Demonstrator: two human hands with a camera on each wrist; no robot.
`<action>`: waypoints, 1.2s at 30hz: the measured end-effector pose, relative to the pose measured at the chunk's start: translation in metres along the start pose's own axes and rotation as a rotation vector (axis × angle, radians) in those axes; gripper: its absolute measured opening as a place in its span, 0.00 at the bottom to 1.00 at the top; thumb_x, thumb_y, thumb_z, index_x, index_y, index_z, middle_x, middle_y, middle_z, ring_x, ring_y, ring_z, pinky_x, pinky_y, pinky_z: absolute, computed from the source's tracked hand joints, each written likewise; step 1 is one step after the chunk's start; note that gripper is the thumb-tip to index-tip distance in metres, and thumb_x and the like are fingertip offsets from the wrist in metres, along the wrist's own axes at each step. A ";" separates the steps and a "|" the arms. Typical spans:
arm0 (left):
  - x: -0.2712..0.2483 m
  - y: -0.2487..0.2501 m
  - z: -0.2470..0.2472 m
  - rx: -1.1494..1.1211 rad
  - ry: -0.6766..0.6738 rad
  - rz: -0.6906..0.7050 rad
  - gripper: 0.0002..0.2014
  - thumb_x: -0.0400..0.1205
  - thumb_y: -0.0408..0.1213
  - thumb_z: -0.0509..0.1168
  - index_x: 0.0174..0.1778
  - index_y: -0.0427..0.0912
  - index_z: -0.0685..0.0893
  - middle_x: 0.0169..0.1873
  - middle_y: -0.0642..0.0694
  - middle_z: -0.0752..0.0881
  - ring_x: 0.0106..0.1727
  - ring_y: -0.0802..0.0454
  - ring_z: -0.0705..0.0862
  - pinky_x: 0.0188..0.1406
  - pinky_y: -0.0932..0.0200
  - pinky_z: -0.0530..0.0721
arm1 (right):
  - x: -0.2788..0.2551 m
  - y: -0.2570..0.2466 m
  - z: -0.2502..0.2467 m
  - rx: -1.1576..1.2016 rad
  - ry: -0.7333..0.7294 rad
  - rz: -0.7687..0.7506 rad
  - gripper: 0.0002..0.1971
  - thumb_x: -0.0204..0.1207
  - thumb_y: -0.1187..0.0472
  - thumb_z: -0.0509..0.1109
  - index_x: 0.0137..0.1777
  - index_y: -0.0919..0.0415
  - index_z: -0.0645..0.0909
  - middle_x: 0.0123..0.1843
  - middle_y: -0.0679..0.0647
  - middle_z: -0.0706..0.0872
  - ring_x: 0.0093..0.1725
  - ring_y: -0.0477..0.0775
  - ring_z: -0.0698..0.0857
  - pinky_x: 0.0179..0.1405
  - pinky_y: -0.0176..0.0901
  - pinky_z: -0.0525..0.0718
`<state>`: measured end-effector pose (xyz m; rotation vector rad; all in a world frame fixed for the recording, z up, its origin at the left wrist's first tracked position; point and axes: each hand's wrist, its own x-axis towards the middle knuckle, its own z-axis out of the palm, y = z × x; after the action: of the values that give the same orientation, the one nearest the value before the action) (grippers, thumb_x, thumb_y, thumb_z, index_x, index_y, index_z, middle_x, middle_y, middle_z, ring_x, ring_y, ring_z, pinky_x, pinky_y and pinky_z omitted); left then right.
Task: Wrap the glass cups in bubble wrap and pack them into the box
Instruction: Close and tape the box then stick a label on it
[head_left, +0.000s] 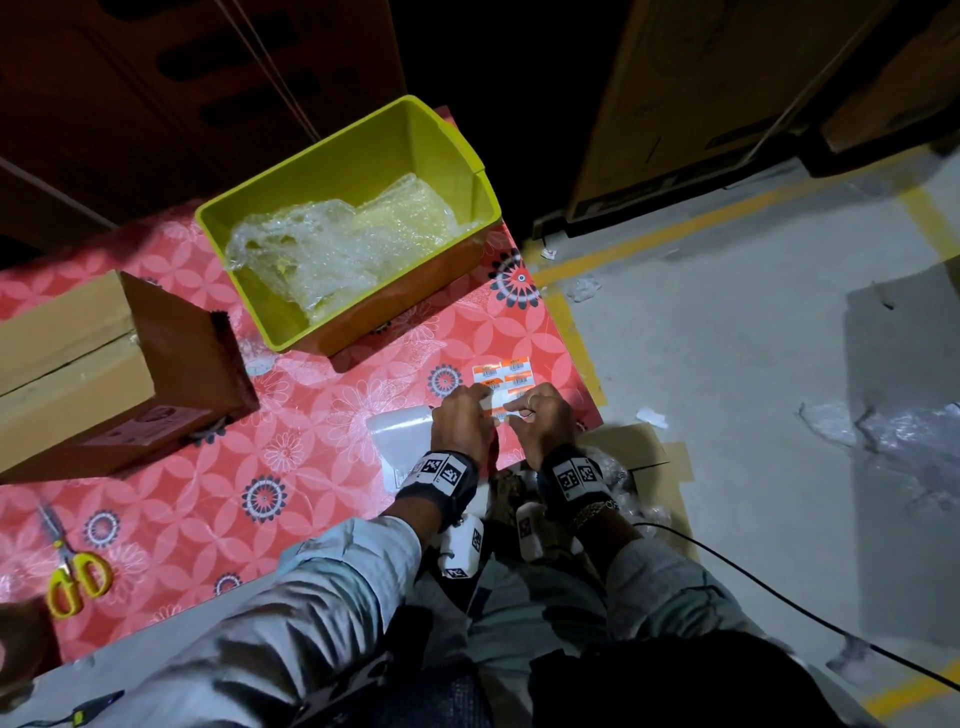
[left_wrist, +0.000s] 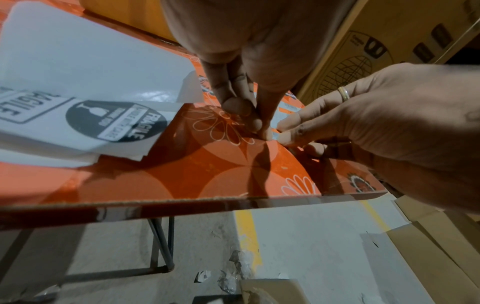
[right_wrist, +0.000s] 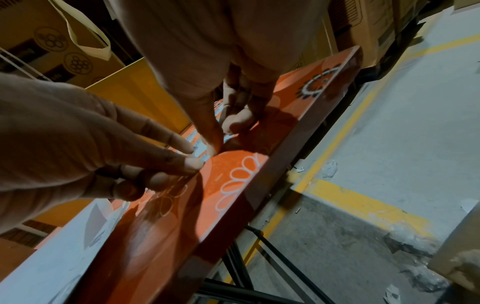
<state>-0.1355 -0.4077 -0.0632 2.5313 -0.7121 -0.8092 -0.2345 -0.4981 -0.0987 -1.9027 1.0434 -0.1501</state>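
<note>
step: both hands work at the sheet of orange barcode stickers (head_left: 503, 382), right of centre in the head view, near the right edge of the surface (head_left: 332, 436). Looks like peeling one label off; labelling stage, I judge.
left hand (head_left: 461, 422): thumb and forefinger pinched together at the near edge of the sticker sheet; other fingers curled. What exactly sits between the tips is too small to tell.
right hand (head_left: 540, 418): index and middle fingertips nipped at the same edge, ring on one finger. Fingertips of both hands almost touching in the wrist views.
key relation: sheet lies directly ahead of both hands, just beyond the fingertips, long axis running roughly left-right in frame. Neither hand is clearly nearer.
box (head_left: 78, 374): cardboard, left edge of the head view, flaps look shut; well apart from the hands, to their left.
glass cups: none visible. Presumably already inside the box, can't confirm.
bubble wrap (head_left: 343, 239): loose heap in the green bin (head_left: 470, 156), top centre.
fragile labels (left_wrist: 116, 121): white sheets just left of the left hand.
scissors (head_left: 72, 564): yellow handles, lower left, idle.
next: sticker must travel left across the surface to the box; risk is it curling or sticking to the fingers.
</note>
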 end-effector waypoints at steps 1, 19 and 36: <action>0.000 -0.001 0.001 0.004 0.003 0.000 0.20 0.81 0.28 0.74 0.70 0.41 0.88 0.62 0.39 0.90 0.63 0.38 0.88 0.63 0.50 0.82 | 0.000 -0.001 0.001 -0.009 0.006 0.004 0.05 0.72 0.75 0.77 0.44 0.68 0.91 0.50 0.59 0.85 0.49 0.55 0.85 0.49 0.36 0.82; -0.001 -0.007 0.002 -0.010 0.005 -0.074 0.13 0.84 0.43 0.74 0.63 0.47 0.92 0.56 0.39 0.93 0.58 0.37 0.90 0.53 0.51 0.86 | -0.008 -0.002 0.006 0.147 0.036 0.116 0.09 0.73 0.72 0.74 0.45 0.57 0.82 0.52 0.59 0.88 0.52 0.56 0.88 0.55 0.50 0.88; 0.002 -0.007 -0.003 0.084 -0.046 -0.062 0.15 0.84 0.45 0.75 0.66 0.53 0.91 0.60 0.42 0.92 0.61 0.37 0.89 0.55 0.51 0.85 | 0.000 0.001 0.010 0.016 0.036 0.060 0.01 0.71 0.72 0.74 0.40 0.69 0.88 0.49 0.61 0.86 0.44 0.57 0.87 0.47 0.54 0.90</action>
<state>-0.1300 -0.4031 -0.0654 2.6296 -0.6989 -0.8786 -0.2303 -0.4914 -0.1050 -1.8590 1.1191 -0.1585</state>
